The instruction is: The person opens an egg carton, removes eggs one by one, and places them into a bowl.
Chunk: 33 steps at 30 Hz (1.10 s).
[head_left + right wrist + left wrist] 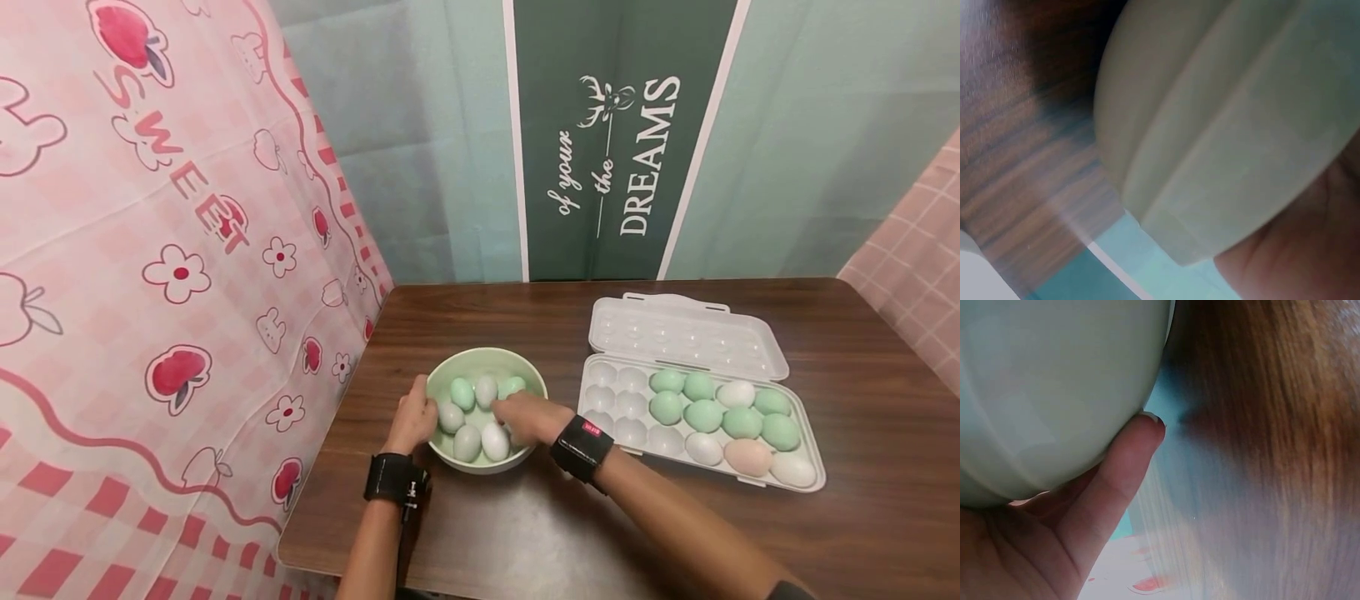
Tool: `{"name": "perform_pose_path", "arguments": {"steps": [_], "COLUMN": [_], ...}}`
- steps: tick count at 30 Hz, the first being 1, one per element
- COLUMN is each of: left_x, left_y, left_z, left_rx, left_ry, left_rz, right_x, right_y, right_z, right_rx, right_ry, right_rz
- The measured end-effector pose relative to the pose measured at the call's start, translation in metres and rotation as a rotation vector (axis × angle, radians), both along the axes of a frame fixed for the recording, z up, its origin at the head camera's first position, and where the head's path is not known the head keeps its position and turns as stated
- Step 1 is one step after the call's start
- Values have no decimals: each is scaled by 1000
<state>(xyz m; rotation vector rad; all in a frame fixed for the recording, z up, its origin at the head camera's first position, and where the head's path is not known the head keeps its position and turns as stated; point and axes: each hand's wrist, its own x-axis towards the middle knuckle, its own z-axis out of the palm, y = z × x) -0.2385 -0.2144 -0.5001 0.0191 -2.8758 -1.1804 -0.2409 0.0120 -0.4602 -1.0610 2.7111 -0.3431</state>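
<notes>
A pale green bowl [487, 358] stands on the table with several white, grey and green eggs in it. My left hand [412, 419] grips its left rim; in the left wrist view, the left thumb [1125, 456] presses against the outer wall. Over the right rim, my right hand [532, 418] reaches in, fingers bent down among the eggs beside a green egg [513, 386]. The hand itself hides whether those fingers pinch an egg. The right wrist view shows mostly the bowl's outer wall [1210, 144] and part of the right palm [1297, 250].
To the right lies an egg carton [588, 392] with its clear lid [690, 333] folded back. Green, white and pinkish eggs fill its right part, while the left cups hold none. The wooden table [480, 533] meets cloth-covered walls at the back and left.
</notes>
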Motion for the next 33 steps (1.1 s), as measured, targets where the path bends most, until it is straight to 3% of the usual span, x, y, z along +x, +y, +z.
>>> {"name": "perform_pose_path", "arguments": {"steps": [10,16,24,29,33], "left_x": [2,1,-1,0,1], "left_y": [-1,-1,-2,-2,-1], "left_z": [-4,-4,0,0,-1], "left_rx": [-1,0,3,6,16], "left_ry": [-6,-22,-32,-30,-29], "left_rz": [3,3,9,6,1], "right_x": [3,3,-4,-11,-20], "right_y": [4,10,29,53,83], "right_z": [2,6,27,42,46], "right_rx": [-91,-120,-269,-206,-108], "right_ry": [67,72,120,218,218], "right_rz": [5,-46,-60,-145,-238]}}
